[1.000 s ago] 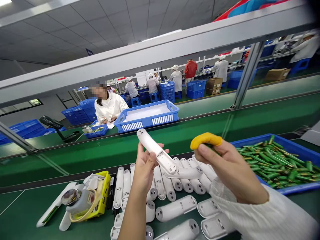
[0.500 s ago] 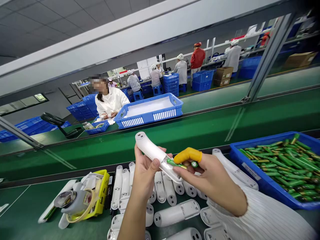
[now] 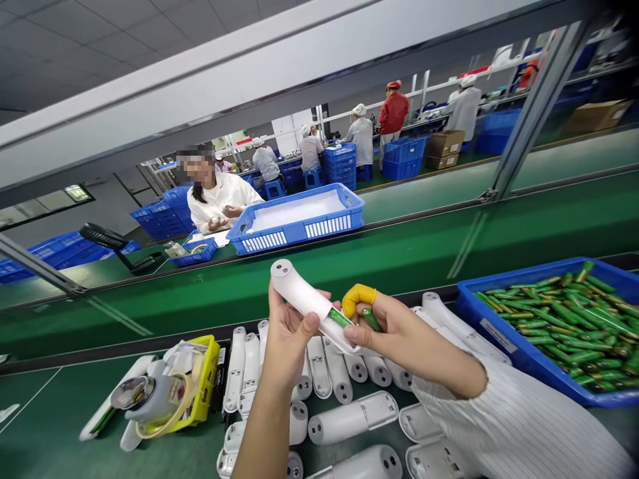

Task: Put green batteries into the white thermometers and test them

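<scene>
White curved casing (image 3: 308, 298) in my left hand (image 3: 289, 336), tilted, two-dotted end (image 3: 282, 268) up and leftward, battery bay (image 3: 328, 328) open. One green battery (image 3: 340, 317) lies lengthwise inside; second green battery (image 3: 371, 320) gripped in my right hand (image 3: 402, 329).

A factory assembly hall is indicated: white-clad, capped workers (image 3: 266, 163) are seen in a row farther off, some seated on blue stools (image 3: 313, 177), blue crates (image 3: 341, 166) and cartons (image 3: 444, 146) are stacked nearby, and on the green worktop (image 3: 50, 439) many matching white casings (image 3: 339, 424) are laid out beside a blue tray (image 3: 469, 309) heaped with green batteries (image 3: 574, 326).
</scene>
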`<state>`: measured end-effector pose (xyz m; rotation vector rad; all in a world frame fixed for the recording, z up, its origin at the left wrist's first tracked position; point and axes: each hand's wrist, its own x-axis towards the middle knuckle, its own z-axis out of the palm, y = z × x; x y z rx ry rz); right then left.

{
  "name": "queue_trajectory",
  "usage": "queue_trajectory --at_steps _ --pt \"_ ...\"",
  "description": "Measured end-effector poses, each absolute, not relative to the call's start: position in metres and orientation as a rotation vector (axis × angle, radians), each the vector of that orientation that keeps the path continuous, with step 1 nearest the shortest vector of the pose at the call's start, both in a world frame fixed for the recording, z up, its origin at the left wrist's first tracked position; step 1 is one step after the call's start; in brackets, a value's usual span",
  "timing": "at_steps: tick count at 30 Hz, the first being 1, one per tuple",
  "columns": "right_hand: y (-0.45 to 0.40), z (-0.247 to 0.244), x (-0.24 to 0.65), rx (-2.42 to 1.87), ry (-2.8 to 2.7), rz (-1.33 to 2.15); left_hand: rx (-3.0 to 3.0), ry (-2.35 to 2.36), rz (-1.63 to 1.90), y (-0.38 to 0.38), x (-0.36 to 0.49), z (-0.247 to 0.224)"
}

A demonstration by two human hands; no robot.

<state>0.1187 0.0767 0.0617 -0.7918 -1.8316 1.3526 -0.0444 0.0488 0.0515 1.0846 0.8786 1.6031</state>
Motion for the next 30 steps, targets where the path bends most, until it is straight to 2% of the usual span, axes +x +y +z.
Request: queue_trajectory --at_steps 9,13,19,26,30 --pt "0.076 0.064 0.13 -0.961 -1.81 1.038 1.056 0.875 1.669 0.052 -0.046 0.05" --pt "0.069 0.066 0.125 -0.901 -1.817 1.035 1.051 0.879 1.677 0.052 -0.046 0.049" --pt "0.07 0.067 0.125 -0.808 -1.853 0.75 1.046 0.918 1.71 0.054 -0.046 0.05" --pt "0.078 0.055 0.12 -0.881 -1.958 0.934 1.034 0.92 1.657 0.051 -0.035 0.046" --pt "0.081 0.048 0.119 -0.926 -2.031 0.732 1.003 0.92 1.624 0.051 -0.028 0.044"
